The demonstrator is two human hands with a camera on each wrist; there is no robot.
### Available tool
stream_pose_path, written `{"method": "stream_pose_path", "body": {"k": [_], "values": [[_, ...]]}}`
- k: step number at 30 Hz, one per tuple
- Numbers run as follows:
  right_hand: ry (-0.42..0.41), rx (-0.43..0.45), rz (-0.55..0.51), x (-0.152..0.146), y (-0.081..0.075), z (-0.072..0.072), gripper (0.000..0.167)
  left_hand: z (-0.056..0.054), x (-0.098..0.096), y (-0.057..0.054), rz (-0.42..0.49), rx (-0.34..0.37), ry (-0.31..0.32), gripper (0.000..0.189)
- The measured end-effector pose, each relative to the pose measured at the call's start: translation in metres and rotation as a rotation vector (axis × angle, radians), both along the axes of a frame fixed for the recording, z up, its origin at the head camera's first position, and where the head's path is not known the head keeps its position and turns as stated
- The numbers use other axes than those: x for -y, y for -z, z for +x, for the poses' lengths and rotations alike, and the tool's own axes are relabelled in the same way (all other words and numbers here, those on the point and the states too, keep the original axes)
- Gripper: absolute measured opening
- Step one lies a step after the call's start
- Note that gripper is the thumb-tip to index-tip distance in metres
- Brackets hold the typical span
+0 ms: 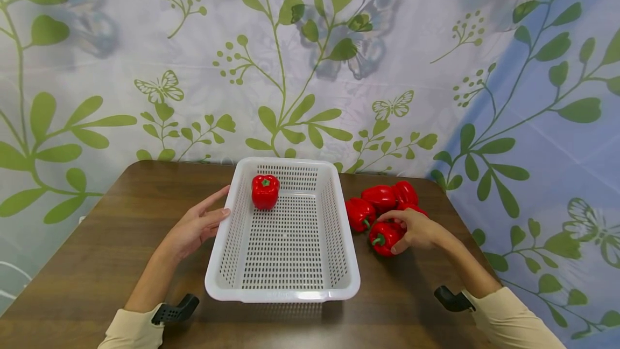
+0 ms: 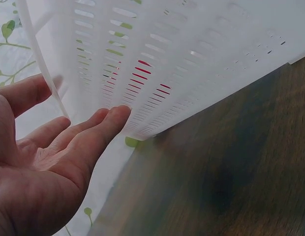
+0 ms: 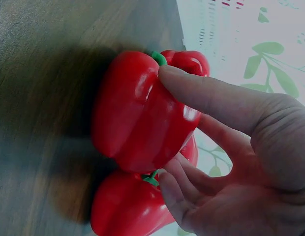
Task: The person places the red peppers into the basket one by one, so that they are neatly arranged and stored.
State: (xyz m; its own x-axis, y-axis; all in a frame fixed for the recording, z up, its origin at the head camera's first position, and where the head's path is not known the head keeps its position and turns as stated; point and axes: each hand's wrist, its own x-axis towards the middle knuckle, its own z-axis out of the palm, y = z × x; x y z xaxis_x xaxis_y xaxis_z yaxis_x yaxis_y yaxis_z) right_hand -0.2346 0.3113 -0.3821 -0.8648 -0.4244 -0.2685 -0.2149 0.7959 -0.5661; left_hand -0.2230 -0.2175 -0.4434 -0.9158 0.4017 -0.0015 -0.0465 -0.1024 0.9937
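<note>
A white perforated plastic basket [image 1: 283,295] stands in the middle of the brown table, with one red bell pepper [image 1: 265,194] inside at its far left corner. My left hand [image 1: 196,228] rests against the basket's left side, its fingers extended at the rim and outer wall, as the left wrist view also shows. To the right of the basket, my right hand [image 1: 417,230] holds a glossy red bell pepper [image 3: 142,115] with a green stem, the thumb near the stem and the other fingers round the far side. Several more red bell peppers [image 1: 379,198] lie just behind it.
The brown wooden table [image 1: 121,220] extends to both sides of the basket. Behind its far edge hangs a pale curtain [image 1: 300,69] printed with green leaves and butterflies. A white cable [image 1: 14,268] shows at the far left.
</note>
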Motion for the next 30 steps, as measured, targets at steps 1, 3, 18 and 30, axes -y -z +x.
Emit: {"method": "stream_pose_path", "body": {"k": [1, 3, 18, 30], "values": [[-0.001, -0.010, 0.002, 0.000, 0.000, 0.000, 0.064, 0.000, 0.000, 0.000, 0.000, -0.001, 0.000, 0.068], [0.001, -0.024, 0.007, 0.000, 0.001, 0.000, 0.063, 0.000, 0.000, 0.000, -0.002, -0.003, -0.001, 0.068], [0.073, -0.050, 0.037, -0.001, -0.001, 0.006, 0.064, 0.000, 0.000, -0.001, -0.012, 0.003, -0.007, 0.069], [0.037, -0.101, 0.073, 0.004, -0.017, 0.006, 0.073, -0.001, 0.000, -0.001, -0.001, -0.002, 0.003, 0.068]]}}
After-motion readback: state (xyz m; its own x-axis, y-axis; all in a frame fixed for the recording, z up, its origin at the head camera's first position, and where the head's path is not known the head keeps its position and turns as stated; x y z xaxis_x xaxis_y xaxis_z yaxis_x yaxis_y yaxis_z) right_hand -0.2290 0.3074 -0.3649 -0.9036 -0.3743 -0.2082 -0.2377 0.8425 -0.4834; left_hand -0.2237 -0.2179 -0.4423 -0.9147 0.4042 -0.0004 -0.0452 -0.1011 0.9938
